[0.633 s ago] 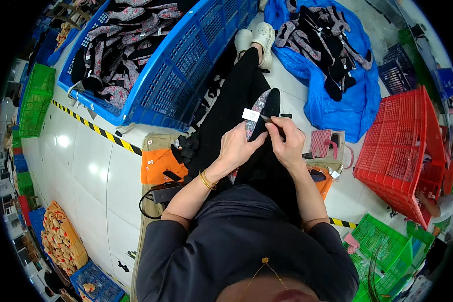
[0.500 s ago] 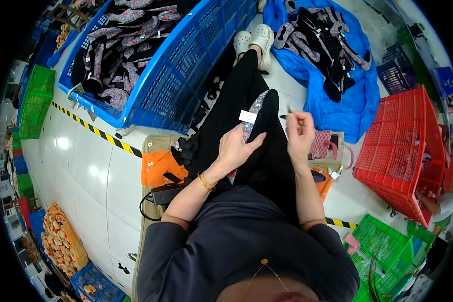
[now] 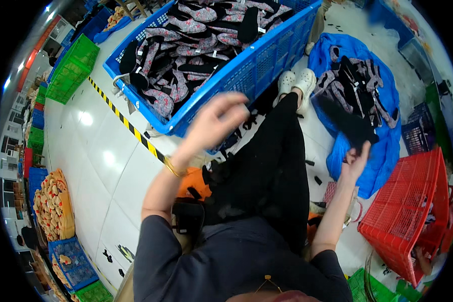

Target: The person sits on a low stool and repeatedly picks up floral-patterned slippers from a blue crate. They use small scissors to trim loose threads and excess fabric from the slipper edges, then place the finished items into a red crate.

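Observation:
My right hand (image 3: pixel 356 163) pinches the near end of a dark slipper (image 3: pixel 346 120), its black side facing up, over the blue plastic sheet (image 3: pixel 355 181). The slipper is blurred by motion. My left hand (image 3: pixel 217 121) is raised at the near side of the blue crate (image 3: pixel 244 80), thumb and fingers apart, with nothing seen in it; it is smeared too. Floral and black slippers (image 3: pixel 191 50) fill the crate, some with white tags. More slippers (image 3: pixel 355 83) lie heaped on the sheet.
My black-trousered legs (image 3: pixel 267 166) stretch forward to white clogs (image 3: pixel 303 85). A red crate (image 3: pixel 400 216) lies tipped at the right. Orange cloth (image 3: pixel 195 182) lies by my left leg. Yellow-black tape (image 3: pixel 128 123) crosses the floor, and a green crate (image 3: pixel 73 70) stands far left.
The slipper with the white tag has left my left hand, which moved up and left toward the crate. My right hand moved right and now holds a dark slipper. The view has shifted.

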